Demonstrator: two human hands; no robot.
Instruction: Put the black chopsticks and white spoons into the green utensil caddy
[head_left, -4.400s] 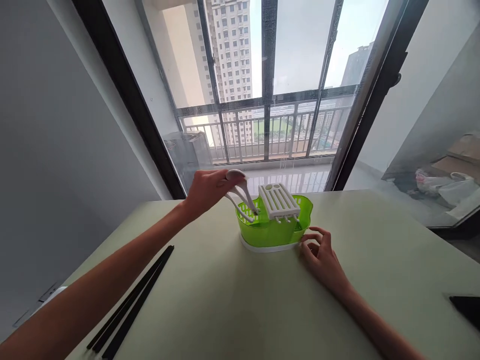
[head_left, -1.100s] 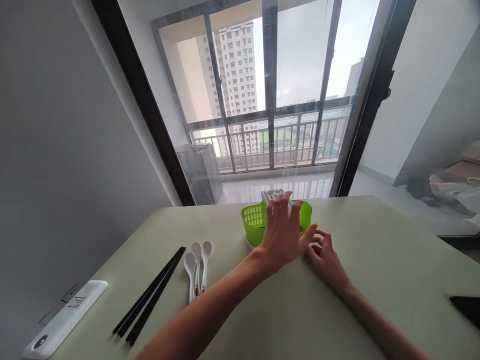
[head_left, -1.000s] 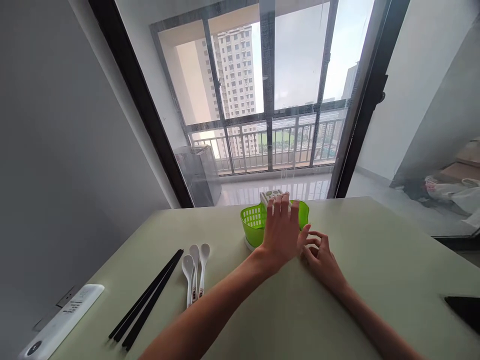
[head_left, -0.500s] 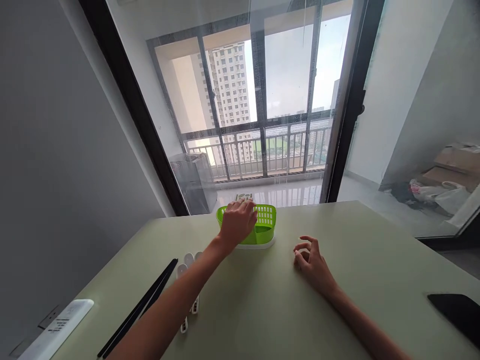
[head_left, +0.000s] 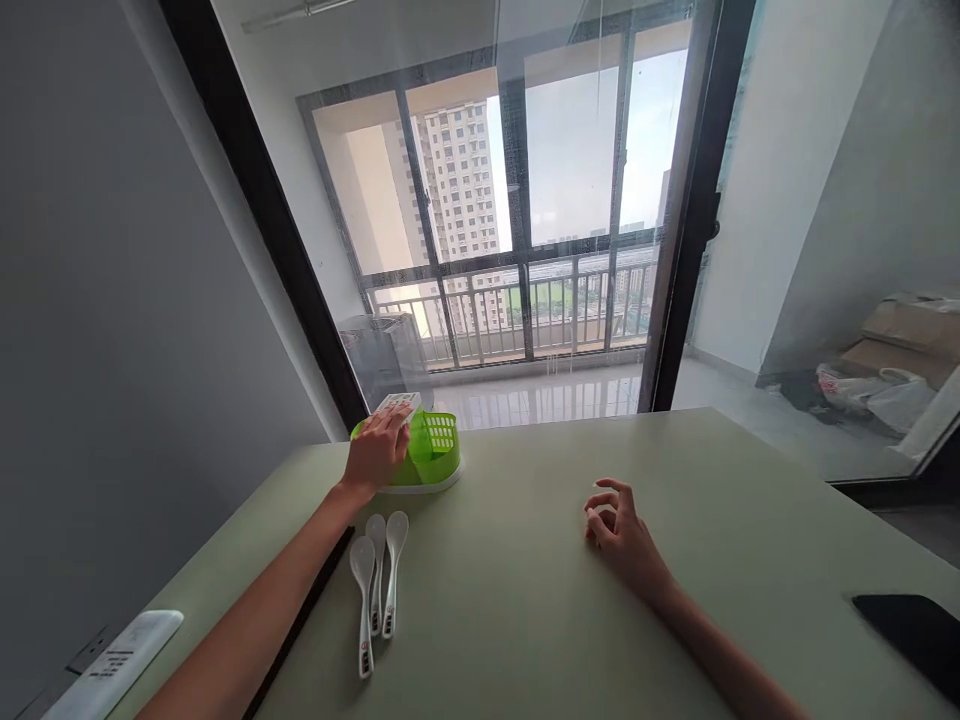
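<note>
My left hand [head_left: 377, 450] grips the green plastic cutlery basket [head_left: 433, 468] at the far left of the table. Its fingers lie over the white slotted rack [head_left: 401, 399] on top of the basket and hide part of both. On the table, below the basket, three white spoons [head_left: 394, 575] lie side by side, bowls pointing away from me. Under my left forearm shows a black chopstick [head_left: 307, 605], and the arm covers the others. Well to the right of the basket, my right hand [head_left: 621, 535] rests on the table with loosely bent fingers, holding nothing.
A white power strip [head_left: 124, 660] lies at the left table edge. Toward the right edge is a flat black object [head_left: 907, 630]. Beyond the pale green table [head_left: 510, 620] stand a glass door and, at the right, cardboard boxes [head_left: 915, 335] and plastic bags [head_left: 892, 398].
The spoons left the basket and lie on the table. My left hand then slid the basket from the middle to the far left. My right hand stayed on the table, now apart from the basket.
</note>
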